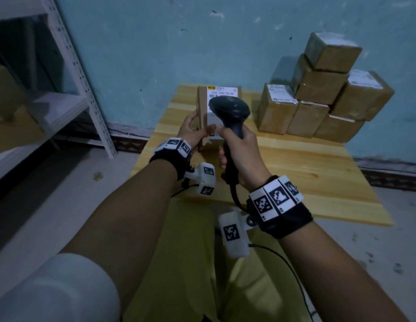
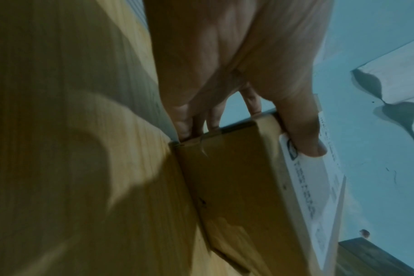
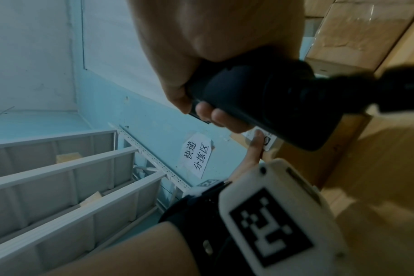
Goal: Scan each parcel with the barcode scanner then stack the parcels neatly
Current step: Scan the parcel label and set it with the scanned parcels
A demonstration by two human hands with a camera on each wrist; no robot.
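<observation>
A brown cardboard parcel point(image 1: 203, 105) with a white label stands tilted on the wooden table point(image 1: 307, 173), label facing me. My left hand point(image 1: 193, 132) grips its near left corner, thumb on the label and fingers behind; the left wrist view shows the parcel point(image 2: 236, 177) pinched the same way. My right hand point(image 1: 239, 154) grips the handle of a black barcode scanner point(image 1: 230, 110), whose head points at the label. In the right wrist view the scanner handle point(image 3: 260, 104) fills my right palm.
Several scanned-looking brown parcels point(image 1: 323, 89) are stacked against the blue wall at the table's back right. A white metal shelf rack point(image 1: 81, 73) stands to the left. The scanner cable point(image 1: 283, 259) hangs over my lap.
</observation>
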